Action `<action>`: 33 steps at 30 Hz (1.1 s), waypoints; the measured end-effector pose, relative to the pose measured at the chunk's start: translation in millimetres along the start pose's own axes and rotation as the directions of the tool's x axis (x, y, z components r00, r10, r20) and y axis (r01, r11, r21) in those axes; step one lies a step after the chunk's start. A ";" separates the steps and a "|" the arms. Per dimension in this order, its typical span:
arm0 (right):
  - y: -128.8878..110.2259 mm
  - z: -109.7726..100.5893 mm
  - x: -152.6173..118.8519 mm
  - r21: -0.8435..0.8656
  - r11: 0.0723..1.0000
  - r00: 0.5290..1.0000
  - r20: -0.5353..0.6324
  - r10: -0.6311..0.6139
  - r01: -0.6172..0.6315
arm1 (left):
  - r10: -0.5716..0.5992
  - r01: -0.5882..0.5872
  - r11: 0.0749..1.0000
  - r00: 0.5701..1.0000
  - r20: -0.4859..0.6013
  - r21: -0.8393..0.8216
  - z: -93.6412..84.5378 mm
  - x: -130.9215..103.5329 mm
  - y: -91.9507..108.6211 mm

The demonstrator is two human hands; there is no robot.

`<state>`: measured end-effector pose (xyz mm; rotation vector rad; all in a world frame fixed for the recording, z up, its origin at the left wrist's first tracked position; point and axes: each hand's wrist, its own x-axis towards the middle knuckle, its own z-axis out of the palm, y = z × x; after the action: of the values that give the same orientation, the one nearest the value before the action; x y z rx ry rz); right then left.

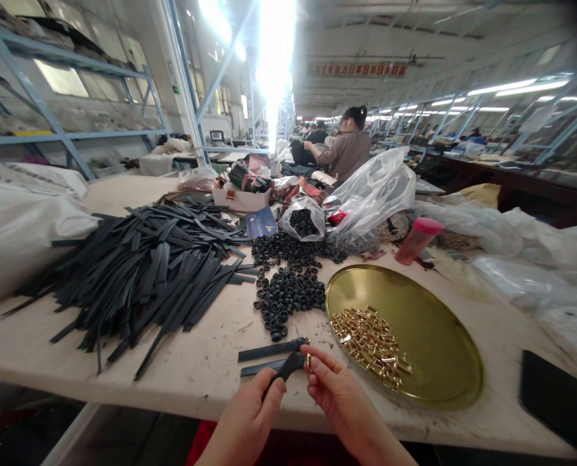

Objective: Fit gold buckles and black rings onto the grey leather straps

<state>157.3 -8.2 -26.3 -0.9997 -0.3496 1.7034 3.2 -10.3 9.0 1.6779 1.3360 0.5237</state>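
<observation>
Between thumb and fingers, my left hand [255,409] grips a black strap [288,367] near the table's front edge. My right hand [334,388] pinches a small gold buckle [309,362] at the strap's far end. Just beyond my hands, a strap with gold hardware at its end [272,350] lies on the table, with another strap [264,367] partly behind my left hand. Many gold buckles [370,343] are heaped on an oval gold tray [444,362] at the right. Small black loops [291,294] form a pile ahead of my hands.
A big heap of black straps [147,272] covers the table's left part. Behind are a clear plastic bag [378,188], a pink-lidded jar [417,243] and a small box [241,200]. A dark flat object [553,395] lies far right. A person [349,149] sits beyond the table.
</observation>
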 end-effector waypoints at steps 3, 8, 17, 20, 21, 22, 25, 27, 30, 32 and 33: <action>2.7 4.3 -4.8 0.120 0.988 0.996 0.007 0.093 -0.093 | 0.057 -0.053 0.998 0.995 0.088 -0.043 -1.3 -1.9 -2.8; 8.7 8.6 -13.0 0.090 0.993 0.997 0.020 0.075 -0.077 | 0.084 -0.081 0.996 0.987 0.138 -0.028 -0.1 -2.0 -2.1; 26.6 5.3 -18.7 -0.277 0.953 0.990 0.100 -0.099 0.123 | 0.086 -0.061 0.985 0.984 0.154 -0.159 1.5 -10.1 4.5; 30.4 6.1 -24.3 -0.466 0.820 0.943 0.141 -0.303 0.333 | 0.061 -0.022 0.960 0.989 0.132 -0.278 5.2 -13.3 3.0; 30.8 6.1 -26.1 -0.492 0.793 0.932 0.144 -0.334 0.360 | 0.046 -0.002 0.951 0.990 0.135 -0.309 7.1 -13.9 0.6; 30.9 6.0 -27.5 -0.503 0.782 0.928 0.139 -0.346 0.367 | 0.032 0.018 0.940 0.989 0.141 -0.339 9.2 -14.1 -2.3; 30.4 6.0 -29.4 -0.475 0.816 0.942 0.103 -0.321 0.330 | -0.014 0.081 0.913 0.986 0.169 -0.400 15.4 -13.9 -9.6; 30.1 6.3 -29.4 -0.412 0.870 0.962 0.096 -0.255 0.271 | -0.051 0.129 0.898 0.980 0.191 -0.421 18.9 -13.5 -10.7; 30.6 5.9 -30.4 -0.396 0.887 0.971 0.106 -0.213 0.237 | -0.107 0.181 0.882 0.976 0.190 -0.435 22.8 -13.9 -8.0; 31.8 3.8 -32.5 -0.515 0.792 0.941 0.105 -0.322 0.328 | -0.110 0.160 0.894 0.984 0.143 -0.419 24.4 -15.0 -5.9; 32.6 2.3 -33.8 -0.585 0.711 0.909 0.118 -0.400 0.389 | -0.103 0.143 0.903 0.988 0.118 -0.406 24.8 -15.8 -5.0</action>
<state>136.8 -50.1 -31.5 -1.2772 -1.0696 1.1940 14.6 -34.4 -4.6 1.2459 1.1576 0.5987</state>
